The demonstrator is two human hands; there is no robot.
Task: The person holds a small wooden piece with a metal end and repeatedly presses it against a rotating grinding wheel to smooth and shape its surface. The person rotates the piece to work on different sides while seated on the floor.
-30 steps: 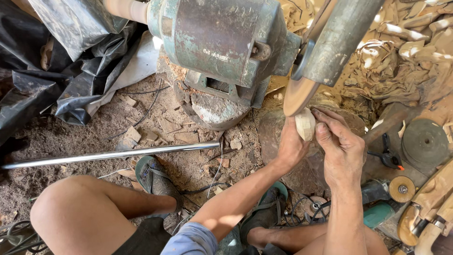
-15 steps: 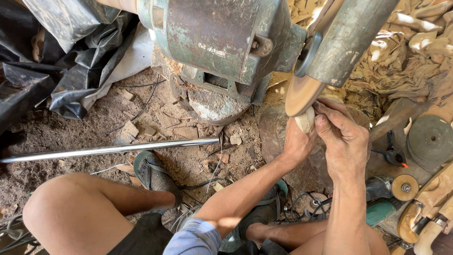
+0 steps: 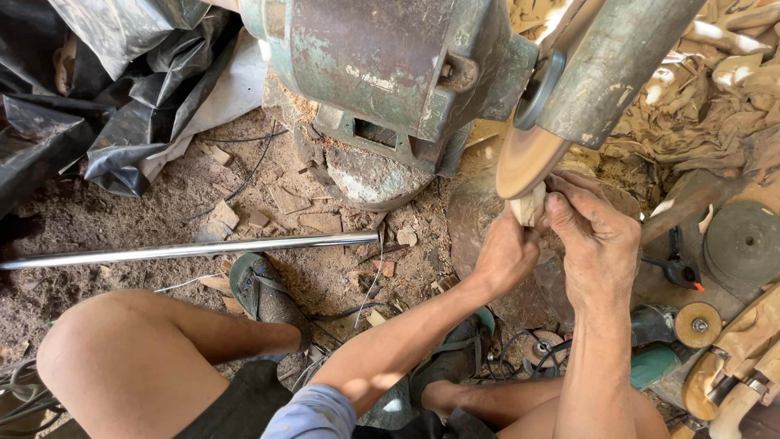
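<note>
A small pale wooden piece point(image 3: 529, 206) is pressed up against the lower edge of a tan sanding disc point(image 3: 530, 158). My left hand point(image 3: 505, 254) grips the piece from below and the left. My right hand point(image 3: 593, 232) clasps it from the right, thumb on top. The disc is mounted on a green bench motor point(image 3: 390, 65), partly covered by a grey metal guard point(image 3: 613, 65). Most of the wooden piece is hidden by my fingers.
A long shiny steel rod point(image 3: 187, 249) lies on the dirt floor at left. Black plastic sheeting point(image 3: 97, 81) is piled at top left. My knee point(image 3: 114, 358) and sandalled foot point(image 3: 264, 297) are below. A power tool point(image 3: 666, 345), round discs point(image 3: 743, 240) and carved wood pieces point(image 3: 731, 382) lie at right.
The camera view shifted slightly; both hands stay clasped on the wooden piece against the disc, having moved a little upward toward it.
</note>
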